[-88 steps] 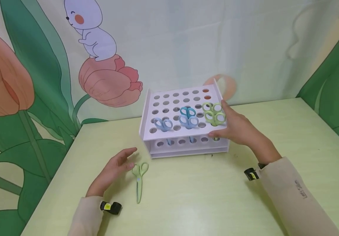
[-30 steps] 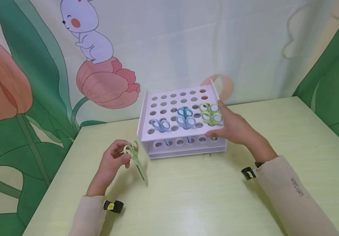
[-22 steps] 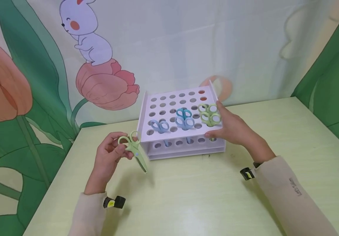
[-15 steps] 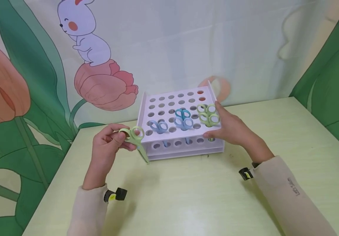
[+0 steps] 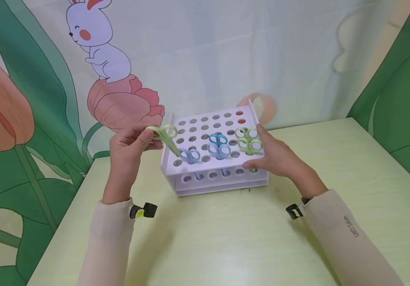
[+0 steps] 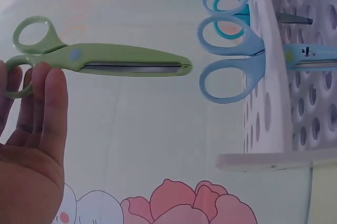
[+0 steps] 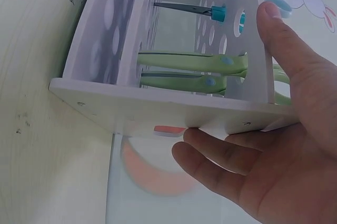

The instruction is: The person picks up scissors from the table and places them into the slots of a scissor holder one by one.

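My left hand (image 5: 126,149) pinches a pair of green scissors (image 6: 126,59) by one handle loop. In the head view the scissors overlap the left front of a white holed rack (image 5: 205,167), blades slanting down to the right. The left wrist view shows their tip apart from the light blue scissors (image 5: 190,159) standing in the rack. My right hand (image 5: 280,157) grips the rack's right side, thumb on the top plate's front edge, fingers against the side panel. More light blue scissors (image 5: 220,153), teal scissors (image 5: 218,139) and two green pairs (image 5: 249,149) stand in holes, handles up.
The rack has two holed tiers and stands on a pale green table (image 5: 226,234), near the wall. Behind it hangs a backdrop (image 5: 205,47) printed with tulips and a rabbit. Small dark marks lie on the table by the rack's front right.
My left hand has picked the green scissors off the table and lifted them up to the rack's left front, tilting the blades to the right. My right hand keeps its hold on the rack.
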{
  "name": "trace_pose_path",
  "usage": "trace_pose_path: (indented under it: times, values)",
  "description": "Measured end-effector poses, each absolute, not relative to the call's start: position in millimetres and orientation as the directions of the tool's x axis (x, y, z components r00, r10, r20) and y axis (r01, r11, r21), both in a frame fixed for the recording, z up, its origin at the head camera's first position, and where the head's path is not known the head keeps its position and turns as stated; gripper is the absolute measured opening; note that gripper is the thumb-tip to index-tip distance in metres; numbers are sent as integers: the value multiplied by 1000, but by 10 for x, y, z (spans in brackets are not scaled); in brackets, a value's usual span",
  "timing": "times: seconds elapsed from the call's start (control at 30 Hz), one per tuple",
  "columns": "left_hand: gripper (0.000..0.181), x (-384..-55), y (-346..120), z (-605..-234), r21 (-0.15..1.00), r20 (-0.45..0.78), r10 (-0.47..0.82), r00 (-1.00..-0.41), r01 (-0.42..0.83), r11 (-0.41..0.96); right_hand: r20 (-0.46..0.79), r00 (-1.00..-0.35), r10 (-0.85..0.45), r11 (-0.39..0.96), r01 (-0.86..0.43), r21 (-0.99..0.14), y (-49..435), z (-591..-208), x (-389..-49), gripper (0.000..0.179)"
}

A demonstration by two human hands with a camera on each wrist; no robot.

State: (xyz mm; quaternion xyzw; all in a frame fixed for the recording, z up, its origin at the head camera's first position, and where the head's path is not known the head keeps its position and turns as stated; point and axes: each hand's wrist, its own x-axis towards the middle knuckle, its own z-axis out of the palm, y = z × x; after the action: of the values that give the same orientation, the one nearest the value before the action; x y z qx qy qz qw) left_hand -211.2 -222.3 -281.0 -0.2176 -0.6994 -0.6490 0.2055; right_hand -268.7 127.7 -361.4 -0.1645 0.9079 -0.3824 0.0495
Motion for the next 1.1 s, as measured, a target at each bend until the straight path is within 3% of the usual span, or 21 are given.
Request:
trace_pose_path:
  times: [0.2,0.73,1.1]
  values:
    - [22,-2370,-2143,-2807,801,595,65,-801,598,21,40,-941,-335,645,-260,-718,1266,-3649,-2698,129]
    - [28,-2663,-2147,-3048,894,399,64,-915,404,196,55,-941,-335,638,-269,-722,1225,-3635,-2701,127]
    - [25,-2780,-2101,-3148,824,280,103,-955,294,485,60,-944,-326,636,-266,-724,1271,-3647,-2713,128]
